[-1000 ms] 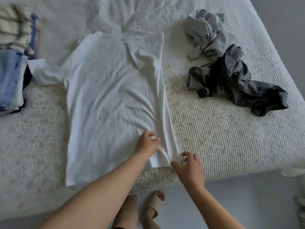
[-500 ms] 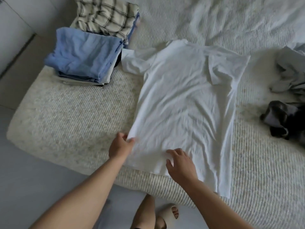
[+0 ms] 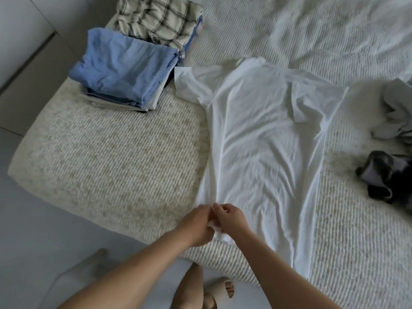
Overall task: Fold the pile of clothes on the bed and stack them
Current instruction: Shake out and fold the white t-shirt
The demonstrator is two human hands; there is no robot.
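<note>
Your left hand (image 3: 196, 224) and right hand (image 3: 229, 219) both pinch the hem corner of the white T-shirt (image 3: 263, 139) at the bed's (image 3: 111, 166) near edge, so an uneven pull may skew its folded side.

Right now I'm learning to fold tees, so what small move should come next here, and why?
Probably lift that hem corner and carry it rightward across the white T-shirt. Both the left hand and the right hand pinch its near-left corner, the right sleeve is already folded in, and the left sleeve lies spread.

Bare bed (image 3: 116, 166) left of white shirt (image 3: 263, 139); folded stack (image 3: 124, 70) blocks far-left corner.
</note>
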